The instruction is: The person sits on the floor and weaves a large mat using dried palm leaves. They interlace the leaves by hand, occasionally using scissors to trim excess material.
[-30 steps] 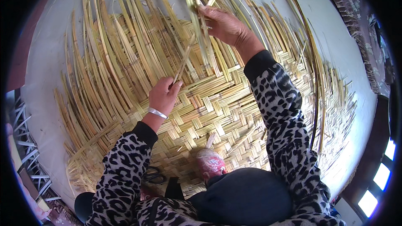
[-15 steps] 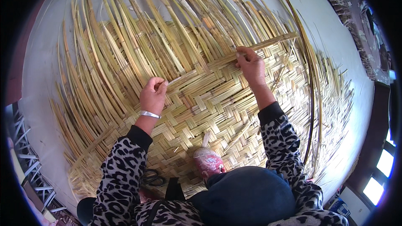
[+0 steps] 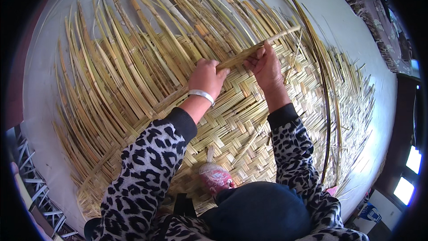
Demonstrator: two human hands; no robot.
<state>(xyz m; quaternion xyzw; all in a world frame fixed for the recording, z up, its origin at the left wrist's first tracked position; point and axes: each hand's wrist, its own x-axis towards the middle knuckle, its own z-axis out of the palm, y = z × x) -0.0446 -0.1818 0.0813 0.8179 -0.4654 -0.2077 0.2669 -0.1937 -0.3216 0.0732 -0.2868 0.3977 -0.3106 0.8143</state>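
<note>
A woven mat of split reeds (image 3: 249, 102) spreads across the floor in front of me, tight herringbone weave on the near side, long loose strips (image 3: 120, 58) fanning out on the far side. One flat reed strip (image 3: 285, 32) lies slantwise along the edge of the weave, its right end jutting upward. My left hand (image 3: 207, 79), a silver bracelet on its wrist, is closed over the strip near the middle. A short way to the right, my right hand (image 3: 267, 68) holds the same strip from its near side, thumb up against it and the other fingers curled.
A foot in a red patterned sock (image 3: 215, 177) rests on the mat near me. Long dark, thin strips (image 3: 324, 93) arch over the mat's right part. Pale floor (image 3: 42, 85) surrounds it. At the left stands a white lattice (image 3: 38, 183); patterned cloth (image 3: 370, 22) lies at upper right.
My left hand has moved right and away from me along the strip, close to the right hand. The right hand has shifted slightly. Scissors seen beside my left arm are now hidden.
</note>
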